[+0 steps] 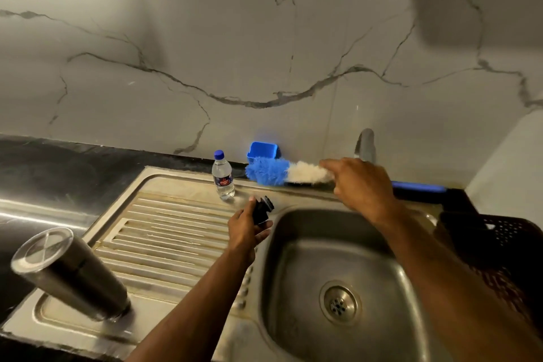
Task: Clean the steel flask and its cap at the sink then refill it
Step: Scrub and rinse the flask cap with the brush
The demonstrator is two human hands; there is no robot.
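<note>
Sink (296, 273) drainboard bears flask (69, 273), left of both hands; left hand (245, 229) grips cap (262, 209).

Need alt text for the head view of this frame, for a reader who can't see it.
At a steel sink, the left hand grips the flask's black cap while the right hand reaches to the blue-and-white bottle brush lying along the back edge. The steel flask stands upside down on the drainboard, with a small water bottle behind.
</note>
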